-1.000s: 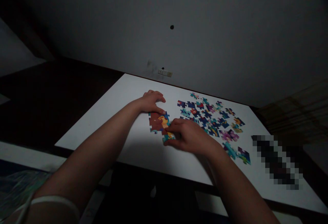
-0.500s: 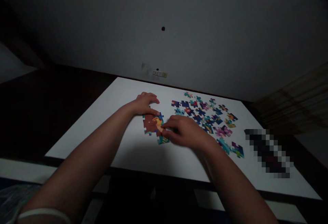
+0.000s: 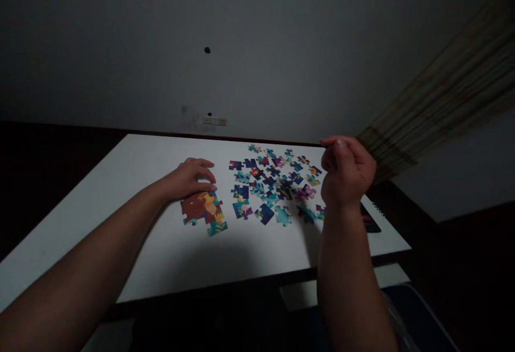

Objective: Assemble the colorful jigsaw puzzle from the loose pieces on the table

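Note:
A joined section of jigsaw puzzle [image 3: 203, 207], brown with yellow and teal, lies on the white table [image 3: 261, 255]. At its far edge rests my left hand [image 3: 191, 177], fingers spread and thumb touching the top of the section. My right hand [image 3: 348, 172] is raised above the table's right side, well apart from the section. Its fingers are curled in, and no piece shows in them. Between my hands, loose puzzle pieces [image 3: 264, 213] in blue, teal, purple and red lie spread over the table.
A dark flat object [image 3: 370, 220], partly hidden by my right forearm, lies near the table's right edge. Behind the table is a grey wall with a socket panel [image 3: 214, 121]. A striped curtain [image 3: 434, 94] hangs at the right.
My right hand has left the joined section and risen to the right, its fingers curled. My left hand stays at the section's far edge. The view has turned to the right.

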`<state>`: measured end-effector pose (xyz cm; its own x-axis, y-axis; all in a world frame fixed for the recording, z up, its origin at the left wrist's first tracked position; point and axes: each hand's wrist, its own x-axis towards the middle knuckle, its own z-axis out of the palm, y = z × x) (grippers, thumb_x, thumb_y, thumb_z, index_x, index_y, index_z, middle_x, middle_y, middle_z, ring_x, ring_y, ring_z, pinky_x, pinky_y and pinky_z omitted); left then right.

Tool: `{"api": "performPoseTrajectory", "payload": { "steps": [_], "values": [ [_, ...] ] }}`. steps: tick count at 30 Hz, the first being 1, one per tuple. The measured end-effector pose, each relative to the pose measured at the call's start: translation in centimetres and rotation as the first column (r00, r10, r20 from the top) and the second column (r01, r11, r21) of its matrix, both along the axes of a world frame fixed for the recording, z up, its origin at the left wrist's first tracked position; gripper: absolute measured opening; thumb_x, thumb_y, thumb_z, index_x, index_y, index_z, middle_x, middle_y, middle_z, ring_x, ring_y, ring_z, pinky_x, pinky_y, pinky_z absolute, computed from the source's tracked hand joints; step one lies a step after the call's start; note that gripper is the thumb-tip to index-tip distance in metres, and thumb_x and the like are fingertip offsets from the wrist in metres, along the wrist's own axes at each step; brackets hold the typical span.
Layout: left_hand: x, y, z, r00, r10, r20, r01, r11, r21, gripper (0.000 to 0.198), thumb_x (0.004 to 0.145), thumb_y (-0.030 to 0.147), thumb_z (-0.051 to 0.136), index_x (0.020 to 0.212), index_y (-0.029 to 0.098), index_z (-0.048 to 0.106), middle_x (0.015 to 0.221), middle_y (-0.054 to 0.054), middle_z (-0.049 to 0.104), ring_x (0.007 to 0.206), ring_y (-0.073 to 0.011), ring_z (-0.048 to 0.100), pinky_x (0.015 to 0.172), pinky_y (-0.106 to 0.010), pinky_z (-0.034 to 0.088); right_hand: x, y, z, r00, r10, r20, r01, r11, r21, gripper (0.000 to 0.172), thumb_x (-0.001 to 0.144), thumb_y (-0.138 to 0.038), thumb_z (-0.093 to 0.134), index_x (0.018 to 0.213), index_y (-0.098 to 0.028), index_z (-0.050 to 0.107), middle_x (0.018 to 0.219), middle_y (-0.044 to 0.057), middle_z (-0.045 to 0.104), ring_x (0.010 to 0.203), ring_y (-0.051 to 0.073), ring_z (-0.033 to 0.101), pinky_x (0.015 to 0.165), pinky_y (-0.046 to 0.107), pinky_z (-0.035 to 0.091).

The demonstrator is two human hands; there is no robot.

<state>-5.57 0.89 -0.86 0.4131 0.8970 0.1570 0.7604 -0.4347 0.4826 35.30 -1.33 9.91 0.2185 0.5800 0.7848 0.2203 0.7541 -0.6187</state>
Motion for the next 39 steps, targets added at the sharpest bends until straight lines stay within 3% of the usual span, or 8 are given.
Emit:
{"api": "performPoseTrajectory", "payload": {
  "steps": [4,10,14,17,24,30,35,39],
  "values": [
    [0.9,-0.5,0.2,0.998,-0.045,0.036,0.046,0.999,-0.018,0.048,0.095,0.081,0.082,0.102,0.035,0.096,0.158,-0.011,0.076,0.149,-0.0429,0.066,0.131,-0.066,0.048,3.9,-3.0,-1.3,0.993,0.027,0.113,-0.009,0.987,-0.159,0.023,0.107,-0.044,0.076,0.101,-0.025,0.087,0.068,-0.004,0.053,0.061,0.016,0.047,0.06,0.032,0.036],
    [2.2,-0.8,0.6,0.995,-0.072,0.072,0.075,0.997,-0.035,0.06,0.085,0.088,0.086,0.106,0.032,0.093,0.155,-0.014,0.078,0.147,-0.0437,0.068,0.128,-0.065,0.053,8.8,-7.9,-7.8,0.928,-0.214,0.305,0.319,0.88,-0.352,0.029,0.109,-0.048,0.069,0.113,-0.024,0.086,0.089,0.004,0.075,0.081,0.025,0.067,0.076,0.039,0.052],
    [2.4,-0.8,1.0,0.996,-0.059,0.073,0.063,0.997,-0.051,0.058,0.08,0.084,0.092,0.108,0.032,0.092,0.156,-0.013,0.077,0.149,-0.0432,0.067,0.128,-0.064,0.053,11.0,-9.4,-11.4,0.84,-0.262,0.475,0.463,0.803,-0.376,0.036,0.11,-0.047,0.06,0.122,-0.023,0.083,0.11,0.012,0.084,0.103,0.035,0.077,0.1,0.053,0.059],
    [2.3,-0.9,1.1,0.996,-0.04,0.083,0.045,0.997,-0.064,0.058,0.077,0.081,0.094,0.109,0.032,0.091,0.158,-0.013,0.076,0.152,-0.0433,0.065,0.13,-0.063,0.052,11.8,-9.8,-12.6,0.775,-0.25,0.58,0.515,0.782,-0.351,0.039,0.11,-0.042,0.055,0.131,-0.021,0.08,0.124,0.018,0.085,0.12,0.039,0.077,0.111,0.059,0.058],
    [1.9,-0.5,0.4,1.0,-0.028,0.012,0.028,1.0,-0.011,0.08,0.079,0.09,0.09,0.133,0.031,0.089,0.163,-0.016,0.073,0.154,-0.0454,0.063,0.133,-0.064,0.048,10.3,-9.4,-12.8,0.647,-0.032,0.762,0.428,0.842,-0.328,0.054,0.104,-0.051,0.07,0.148,-0.02,0.076,0.153,0.021,0.077,0.142,0.043,0.069,0.124,0.065,0.055],
    [1.5,0.7,-0.8,0.997,0.029,-0.072,-0.021,0.995,0.099,0.092,0.082,0.097,0.084,0.144,0.029,0.085,0.171,-0.021,0.067,0.16,-0.0517,0.055,0.133,-0.072,0.041,8.6,-9.0,-12.4,0.592,-0.005,0.806,0.434,0.845,-0.313,0.037,0.109,-0.046,0.067,0.137,-0.026,0.083,0.149,0.019,0.079,0.142,0.044,0.069,0.123,0.066,0.055],
    [1.5,1.3,-0.4,0.997,0.064,-0.045,-0.056,0.984,0.167,0.083,0.082,0.097,0.082,0.131,0.03,0.09,0.161,-0.018,0.075,0.152,-0.0499,0.06,0.129,-0.07,0.044,6.7,-8.3,-9.9,0.544,-0.002,0.839,0.428,0.861,-0.276,0.036,0.113,-0.04,0.061,0.139,-0.026,0.082,0.148,0.019,0.08,0.143,0.045,0.068,0.118,0.067,0.056],
    [1.1,0.8,0.4,0.995,0.097,0.02,-0.099,0.971,0.216,0.065,0.101,0.081,0.066,0.126,0.026,0.09,0.147,-0.018,0.082,0.139,-0.0447,0.07,0.125,-0.064,0.051,5.3,-5.4,-6.4,0.429,0.111,0.897,0.373,0.882,-0.287,0.038,0.117,-0.035,0.054,0.135,-0.024,0.085,0.137,0.018,0.085,0.129,0.042,0.075,0.112,0.062,0.058]
  ]
}}
